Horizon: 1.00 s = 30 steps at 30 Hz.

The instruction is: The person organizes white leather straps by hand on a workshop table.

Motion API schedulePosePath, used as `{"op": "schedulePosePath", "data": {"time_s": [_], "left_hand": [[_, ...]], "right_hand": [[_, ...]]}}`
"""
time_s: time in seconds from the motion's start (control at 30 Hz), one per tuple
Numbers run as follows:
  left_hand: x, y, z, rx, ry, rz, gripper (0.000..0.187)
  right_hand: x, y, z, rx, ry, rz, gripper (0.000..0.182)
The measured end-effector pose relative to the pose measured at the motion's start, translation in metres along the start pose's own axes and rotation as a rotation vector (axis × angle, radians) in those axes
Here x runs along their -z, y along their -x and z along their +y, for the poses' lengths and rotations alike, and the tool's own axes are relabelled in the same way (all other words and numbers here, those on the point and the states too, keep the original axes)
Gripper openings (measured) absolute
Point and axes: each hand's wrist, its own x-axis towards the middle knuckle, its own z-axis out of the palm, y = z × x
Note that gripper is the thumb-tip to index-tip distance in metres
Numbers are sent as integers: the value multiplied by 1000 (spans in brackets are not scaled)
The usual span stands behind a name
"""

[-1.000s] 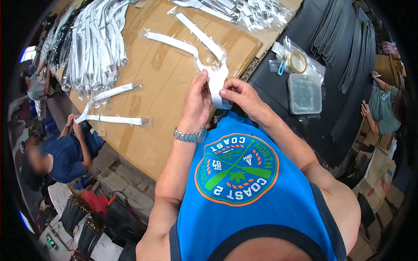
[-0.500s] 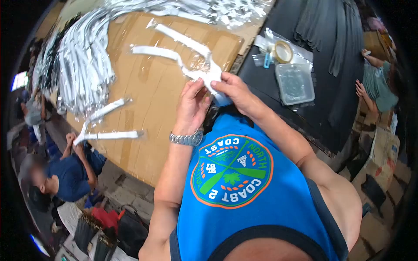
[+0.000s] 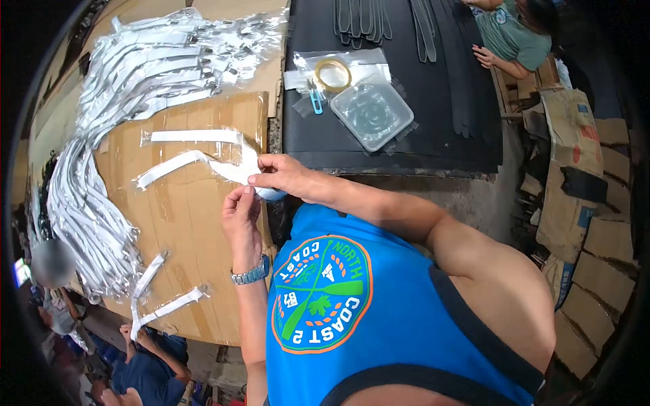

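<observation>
A white Y-shaped strap [image 3: 242, 170], looking like a pair of suspenders, lies over the cardboard with its two arms in clear plastic pointing left. My right hand [image 3: 286, 174] pinches it near the joint, thumb on top. At its lower edge, my left hand [image 3: 242, 220], with a metal watch on the wrist, has thumb and fingertips closed on the strap. A pale blue part [image 3: 270, 194] shows just below my right hand.
Many plastic-wrapped white straps [image 3: 91, 210] are heaped on the cardboard [image 3: 189, 243]. On the black table [image 3: 433, 135] are a lidded plastic box [image 3: 372, 114], a tape roll [image 3: 333, 75], a blue cutter [image 3: 315, 100] and dark straps [image 3: 362, 20]. A co-worker [image 3: 145, 369] holds another strap; another person [image 3: 518, 37] stands far right.
The view has swung, so the table and my hands appear further left and lower. Both hands stay at the strap's joint, my left hand now lower on its edge.
</observation>
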Motion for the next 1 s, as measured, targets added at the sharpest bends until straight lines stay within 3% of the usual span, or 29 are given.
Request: {"op": "schedulePosePath", "data": {"time_s": [0.13, 0.2, 0.37, 0.5, 0.53, 0.6, 0.7, 0.77, 1.0], "left_hand": [[-8, -2, 4, 62, 27, -11, 14], [-17, -2, 2, 99, 31, -21, 14], [-4, -18, 1, 116, -23, -80, 14], [-7, -21, 8, 121, -52, -59, 17], [-8, -21, 7, 116, -55, -48, 18], [-5, -24, 7, 119, -51, -56, 17], [-6, -17, 12, 114, -5, -74, 15], [1, -21, 9, 126, -13, -101, 14], [-14, -17, 19, 107, -27, -91, 10]], "right_hand": [[12, 7, -1, -92, 111, 32, 21], [12, 8, 5, 48, 89, 61, 22], [10, 14, -4, -40, -17, 45, 31], [32, 52, -34, 114, 472, 104, 42], [48, 66, -34, 178, 421, 177, 39], [89, 109, -68, -25, 397, 374, 31], [199, 147, -38, 138, 639, 872, 33], [255, 162, -20, -63, 759, 1082, 41], [280, 151, -25, -251, 537, 928, 37]]}}
